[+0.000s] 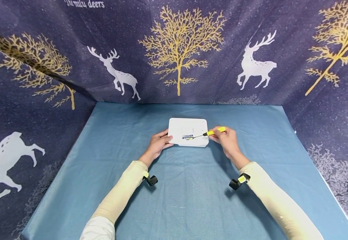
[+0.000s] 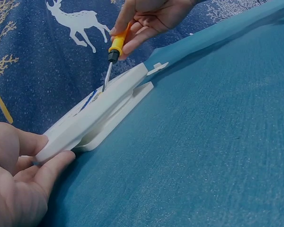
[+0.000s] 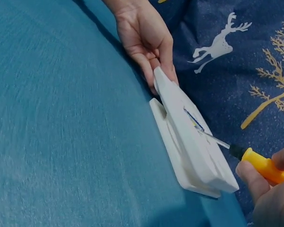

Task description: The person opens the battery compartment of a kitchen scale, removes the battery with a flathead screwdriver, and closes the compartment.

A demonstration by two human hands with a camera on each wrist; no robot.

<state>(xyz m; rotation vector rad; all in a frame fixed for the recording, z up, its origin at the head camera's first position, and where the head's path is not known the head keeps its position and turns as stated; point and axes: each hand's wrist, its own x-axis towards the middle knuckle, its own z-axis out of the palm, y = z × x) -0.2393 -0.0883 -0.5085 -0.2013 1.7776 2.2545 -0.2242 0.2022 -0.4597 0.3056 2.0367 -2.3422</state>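
Note:
My left hand (image 1: 159,144) grips the left edge of a flat white rectangular device (image 1: 188,125), its thumb on the face turned up. Blue-wrapped batteries (image 1: 187,137) show in a small opening in that face. In my right hand (image 1: 227,141) is a screwdriver (image 1: 217,131) with a yellow handle, black collar and thin metal shaft. The shaft's tip touches or lies right by the batteries; the exact contact is too small to tell. In the left wrist view, a second white layer (image 2: 114,124) sits under the device's upper body, and the device is tilted.
Blue cloth (image 1: 179,193) covers the table. Behind and beside it hangs a dark blue curtain (image 1: 209,83) printed with deer and trees. A black camera mount (image 1: 150,180) is strapped to the left wrist and another mount (image 1: 239,181) to the right.

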